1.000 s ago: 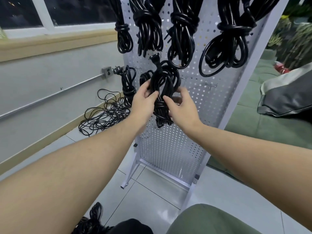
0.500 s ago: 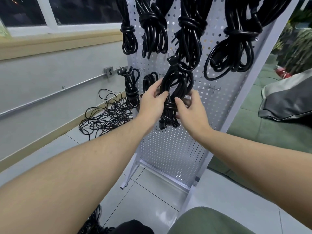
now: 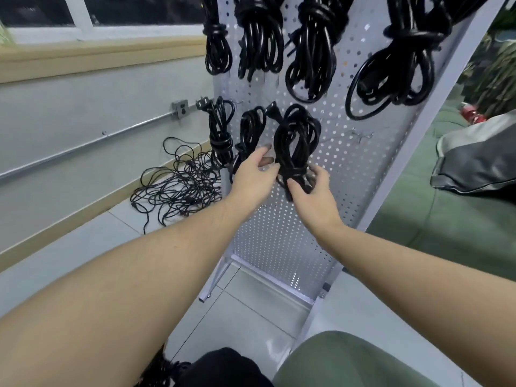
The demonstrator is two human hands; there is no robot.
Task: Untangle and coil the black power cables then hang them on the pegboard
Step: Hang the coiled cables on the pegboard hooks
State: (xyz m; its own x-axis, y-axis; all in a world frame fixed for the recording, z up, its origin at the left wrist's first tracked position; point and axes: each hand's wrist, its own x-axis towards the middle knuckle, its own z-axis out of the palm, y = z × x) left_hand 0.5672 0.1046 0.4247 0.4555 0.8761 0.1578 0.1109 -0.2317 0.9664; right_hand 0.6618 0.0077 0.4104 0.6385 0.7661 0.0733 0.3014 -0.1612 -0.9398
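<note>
The coiled cable [image 3: 296, 148] hangs lengthwise down the middle row of the pegboard [image 3: 363, 169], its long axis upright, loops at the top and the wrapped waist low down, where both hands meet it. The right hand [image 3: 312, 196] is the nearer one: it comes from below and to the right, thumb and fingers curled round the wrapped waist. The left hand [image 3: 255, 177] sits just to the left of the coil, fingers spread and relaxed, tips touching or nearly touching its left edge; I cannot tell whether they press on it. The hook that carries the coil is hidden behind the loops, so whether it is fully seated cannot be told. Judging from this, letting go turns on the top loop sitting over that hook above the fingers. By count: four coils in the top row, three in the middle row including the held one, and one bare hook [image 3: 361, 134] to the right of it. One tangled heap of cable [image 3: 178, 188] lies on the floor to the left, by the wall.
</note>
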